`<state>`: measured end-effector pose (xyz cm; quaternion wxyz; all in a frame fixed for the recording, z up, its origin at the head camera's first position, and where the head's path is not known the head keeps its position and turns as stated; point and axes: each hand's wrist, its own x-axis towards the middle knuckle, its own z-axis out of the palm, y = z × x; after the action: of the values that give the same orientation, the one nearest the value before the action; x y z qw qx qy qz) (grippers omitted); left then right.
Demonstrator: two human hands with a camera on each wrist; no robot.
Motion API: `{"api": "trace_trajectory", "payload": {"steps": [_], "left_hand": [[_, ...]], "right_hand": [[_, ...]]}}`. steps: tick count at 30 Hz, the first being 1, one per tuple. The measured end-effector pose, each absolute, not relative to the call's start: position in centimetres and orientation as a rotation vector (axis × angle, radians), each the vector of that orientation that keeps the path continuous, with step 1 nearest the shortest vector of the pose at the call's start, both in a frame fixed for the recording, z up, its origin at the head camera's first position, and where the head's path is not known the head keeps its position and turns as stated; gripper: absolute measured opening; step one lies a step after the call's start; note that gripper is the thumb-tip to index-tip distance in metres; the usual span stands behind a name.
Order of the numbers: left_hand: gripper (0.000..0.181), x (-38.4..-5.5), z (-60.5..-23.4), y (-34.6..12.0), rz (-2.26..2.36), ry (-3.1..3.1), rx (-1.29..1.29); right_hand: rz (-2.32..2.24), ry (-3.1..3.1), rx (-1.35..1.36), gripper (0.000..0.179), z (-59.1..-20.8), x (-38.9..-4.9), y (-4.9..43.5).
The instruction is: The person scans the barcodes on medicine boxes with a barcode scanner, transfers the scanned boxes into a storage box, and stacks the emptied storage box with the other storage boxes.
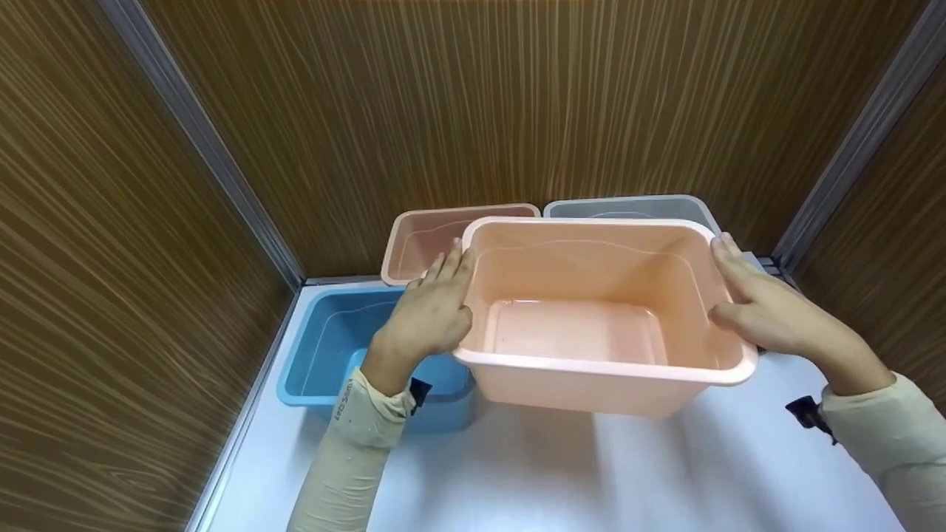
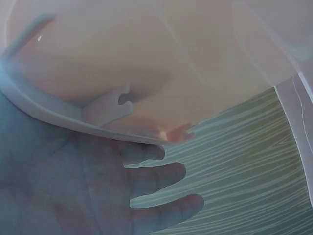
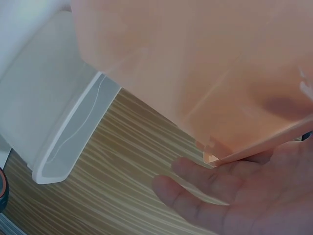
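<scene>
A peach plastic bin [image 1: 584, 332] is held above the white table, tilted so that its inside faces the head camera. My left hand [image 1: 432, 314] presses against its left rim with straight fingers, which spread below the rim in the left wrist view. On the opposite side, my right hand [image 1: 768, 303] supports the right rim, fingers extended along the outside and thumb over the edge. The right wrist view shows this hand's straightened fingers [image 3: 195, 200] beneath the rim. No contents are visible in the bin.
A blue bin [image 1: 318, 355] stands on the white table [image 1: 517, 480] at the left. Behind the held bin are a pinkish bin [image 1: 421, 240] and a grey bin [image 1: 628, 207], both partly hidden, along the wood-grain back wall [image 1: 473, 96]. Similar panels rise on both sides.
</scene>
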<state>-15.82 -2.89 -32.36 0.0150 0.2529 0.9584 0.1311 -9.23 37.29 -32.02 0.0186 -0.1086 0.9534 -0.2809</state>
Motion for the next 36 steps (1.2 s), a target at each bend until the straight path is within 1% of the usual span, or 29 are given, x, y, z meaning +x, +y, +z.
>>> {"api": "trace_trajectory", "payload": {"steps": [12, 25, 32, 36], "left_hand": [[0.067, -15.9, -31.3, -4.0, 0.407, 2.982, 0.784], [0.068, -16.2, -30.6, -5.6, 0.423, 3.024, 0.745], [0.069, -16.1, -30.3, -6.5, 0.407, 3.053, 0.723], [0.068, -16.1, -30.2, -7.2, 0.391, 3.075, 0.714]], "right_hand": [[-0.856, 2.983, -0.428, 0.078, -31.1, -9.6, 36.4], [-0.889, 2.972, -0.456, 0.077, -30.9, -10.5, 34.8], [-0.892, 2.967, -0.496, 0.080, -30.7, -11.0, 33.9], [-0.896, 2.965, -0.462, 0.082, -30.5, -11.3, 33.2]]}}
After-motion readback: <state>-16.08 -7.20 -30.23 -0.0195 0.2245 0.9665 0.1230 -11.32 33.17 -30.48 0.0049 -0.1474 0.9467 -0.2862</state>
